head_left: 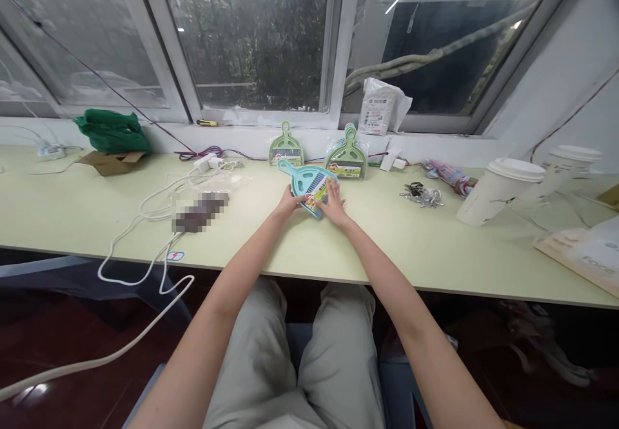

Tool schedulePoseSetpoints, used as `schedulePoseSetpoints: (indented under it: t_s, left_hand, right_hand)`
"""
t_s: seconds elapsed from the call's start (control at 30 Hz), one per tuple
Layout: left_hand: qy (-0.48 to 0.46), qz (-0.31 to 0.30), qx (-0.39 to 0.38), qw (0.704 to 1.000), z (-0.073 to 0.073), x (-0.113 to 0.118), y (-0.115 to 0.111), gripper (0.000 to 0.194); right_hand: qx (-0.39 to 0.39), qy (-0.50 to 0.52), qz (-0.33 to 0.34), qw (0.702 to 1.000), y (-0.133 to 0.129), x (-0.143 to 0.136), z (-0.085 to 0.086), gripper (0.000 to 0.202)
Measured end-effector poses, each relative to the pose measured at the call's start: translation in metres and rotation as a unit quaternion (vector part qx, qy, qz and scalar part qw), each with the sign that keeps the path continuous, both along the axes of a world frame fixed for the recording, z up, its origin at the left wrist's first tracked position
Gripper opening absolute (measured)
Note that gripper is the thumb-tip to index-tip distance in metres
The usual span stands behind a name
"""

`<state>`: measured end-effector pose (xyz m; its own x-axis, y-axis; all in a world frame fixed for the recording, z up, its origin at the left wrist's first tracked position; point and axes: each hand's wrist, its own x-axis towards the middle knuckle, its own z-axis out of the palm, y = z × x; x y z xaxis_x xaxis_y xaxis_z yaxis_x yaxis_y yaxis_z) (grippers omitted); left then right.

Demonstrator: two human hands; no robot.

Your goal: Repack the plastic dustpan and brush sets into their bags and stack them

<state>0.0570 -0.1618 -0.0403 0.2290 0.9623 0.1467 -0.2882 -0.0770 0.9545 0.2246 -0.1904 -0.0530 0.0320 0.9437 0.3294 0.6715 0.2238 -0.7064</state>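
A light-blue mini dustpan (296,177) is tilted above the table in front of me, its handle pointing to the upper left. A brush with dark bristles and a colourful label card (318,198) lie against its face. My left hand (289,202) is closed around the pan's lower left edge. On the label's right side rests my right hand (334,206), its fingers spread flat and the thumb apart. Behind, against the wall, stand a green dustpan set (285,148) in clear wrapping and a stack of similar wrapped dustpan sets (346,158).
White cables and a power strip (209,162) spread over the left side, near a green bag (112,131) on a cardboard box (110,162). To the right are keys (420,193), white paper cups (500,190) and a folded umbrella-like bundle (447,176). A screwdriver (207,122) lies on the sill.
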Motion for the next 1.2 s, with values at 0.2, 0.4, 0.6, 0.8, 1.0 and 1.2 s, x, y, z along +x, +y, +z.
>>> schedulePoseSetpoints:
  t_s: [0.2,0.4,0.6,0.8,1.0,1.2]
  left_hand:
    - [-0.016,-0.046,0.027,0.998,0.001,0.000,-0.003,0.057]
    - [0.097,-0.029,0.018,0.995,0.017,-0.016,0.011,0.027]
    - [0.319,0.360,0.159,0.862,0.010,-0.101,0.046,0.025]
    - [0.254,0.319,0.086,0.909,0.005,-0.139,0.053,0.025]
    - [0.349,0.138,0.167,0.911,0.016,-0.109,0.037,0.043]
    - [0.343,0.126,0.136,0.921,0.035,-0.130,0.023,0.044]
  right_hand:
    - [-0.081,0.408,0.004,0.909,0.004,0.013,0.003,0.061]
    - [-0.050,0.560,0.070,0.824,-0.002,0.023,0.012,0.027]
    - [-0.007,0.587,0.031,0.809,-0.001,0.034,0.012,0.025]
    - [-0.003,0.596,0.027,0.803,0.002,0.037,0.008,0.028]
    - [-0.007,0.589,0.023,0.808,0.001,0.036,0.009,0.027]
    - [-0.017,0.597,0.004,0.802,0.001,0.036,0.008,0.025]
